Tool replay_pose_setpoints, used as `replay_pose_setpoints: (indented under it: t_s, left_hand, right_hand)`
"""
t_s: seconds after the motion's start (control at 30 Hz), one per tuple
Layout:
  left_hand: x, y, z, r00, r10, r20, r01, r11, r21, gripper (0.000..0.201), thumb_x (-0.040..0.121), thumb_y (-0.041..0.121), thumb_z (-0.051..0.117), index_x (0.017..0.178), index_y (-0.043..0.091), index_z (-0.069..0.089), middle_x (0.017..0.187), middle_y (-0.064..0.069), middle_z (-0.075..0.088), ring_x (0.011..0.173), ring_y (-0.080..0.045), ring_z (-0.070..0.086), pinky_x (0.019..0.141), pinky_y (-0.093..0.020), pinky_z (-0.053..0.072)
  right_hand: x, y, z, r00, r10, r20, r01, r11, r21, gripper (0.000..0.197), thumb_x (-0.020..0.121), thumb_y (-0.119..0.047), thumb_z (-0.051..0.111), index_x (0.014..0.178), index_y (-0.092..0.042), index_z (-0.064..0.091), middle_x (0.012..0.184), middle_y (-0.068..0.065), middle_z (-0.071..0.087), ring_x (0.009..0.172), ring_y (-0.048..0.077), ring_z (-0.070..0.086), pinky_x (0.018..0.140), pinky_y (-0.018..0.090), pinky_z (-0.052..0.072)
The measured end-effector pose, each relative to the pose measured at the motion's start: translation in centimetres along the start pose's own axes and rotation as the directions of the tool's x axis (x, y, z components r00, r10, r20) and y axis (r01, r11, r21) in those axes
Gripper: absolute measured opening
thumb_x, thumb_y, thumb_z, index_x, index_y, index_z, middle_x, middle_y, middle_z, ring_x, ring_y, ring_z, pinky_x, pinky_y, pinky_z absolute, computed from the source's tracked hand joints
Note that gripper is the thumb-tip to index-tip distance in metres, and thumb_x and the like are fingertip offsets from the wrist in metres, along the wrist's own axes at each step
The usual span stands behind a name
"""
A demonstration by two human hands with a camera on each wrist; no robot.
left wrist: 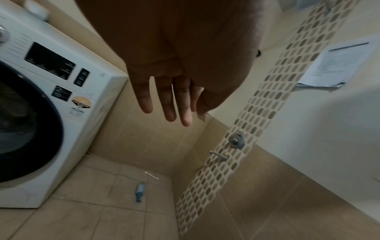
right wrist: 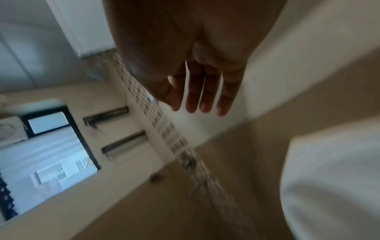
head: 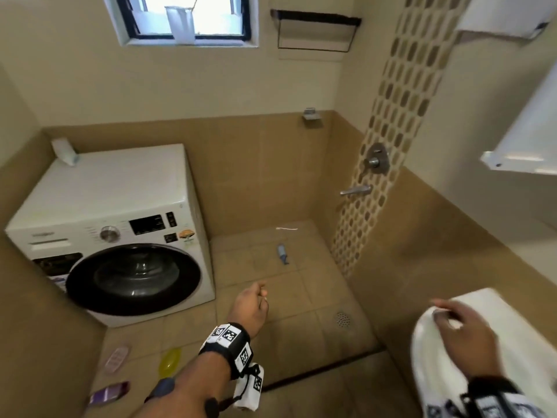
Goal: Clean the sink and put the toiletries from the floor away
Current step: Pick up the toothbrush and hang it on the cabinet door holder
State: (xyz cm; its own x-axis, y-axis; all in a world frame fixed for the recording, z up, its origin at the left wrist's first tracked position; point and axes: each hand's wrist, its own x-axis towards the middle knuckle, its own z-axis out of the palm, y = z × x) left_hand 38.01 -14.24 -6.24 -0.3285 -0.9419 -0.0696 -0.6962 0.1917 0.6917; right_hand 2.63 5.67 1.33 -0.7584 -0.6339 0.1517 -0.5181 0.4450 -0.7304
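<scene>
Head view shows you a big white washing machine (head: 114, 233) on your left, pushed into the corner, with its dark round door facing you. A small white and blue thing (head: 64, 150) sits on its back corner. Brown tiles cover the floor (head: 301, 321) and the low part of the walls. A strip of spotted tiles (head: 388, 140) runs up the right wall, with a silver tap (head: 357, 190) on it. Up high you can see a window (head: 190, 18).

A white sink (head: 524, 348) is at your lower right. Your right hand (head: 464, 336) is over its near edge, with straight, spread fingers (right wrist: 205, 95), holding nothing. It looks blurry.

Your left hand (head: 251, 307) hangs over the floor, in front of the washing machine. The left wrist view shows its fingers (left wrist: 166, 100) straight and loose, holding nothing.

Toiletries lie on the floor. A blue tube (head: 282, 253) is out in the middle, well apart from your left hand, with bare tiles between. A thin white stick (head: 286, 228) lies past it, near the back wall. Close to you on the left are a pink case (head: 116, 359), a yellow thing (head: 170, 361) and a purple packet (head: 109, 393). A round drain (head: 343, 319) sits in the floor near the right wall.
</scene>
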Motion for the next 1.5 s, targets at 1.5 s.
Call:
replay_pose_setpoints:
  t_s: [1.5]
  left_hand:
    - [29.8,-6.4,-10.3,0.976,-0.211,0.049,0.211,0.977,0.022,0.022,0.099,0.020,0.057,0.095,0.042,0.060,0.087,0.019,0.071,0.084,0.009,0.063,0.069,-0.005,0.041]
  right_hand:
    - [26.1,-8.6,36.6,0.669,0.393,0.631,-0.546,0.836,0.058,0.019,0.098,-0.005,0.050,0.094,-0.001,0.068,0.079,0.011,0.072,0.054,0.017,0.057,0.045,0.020,0.037]
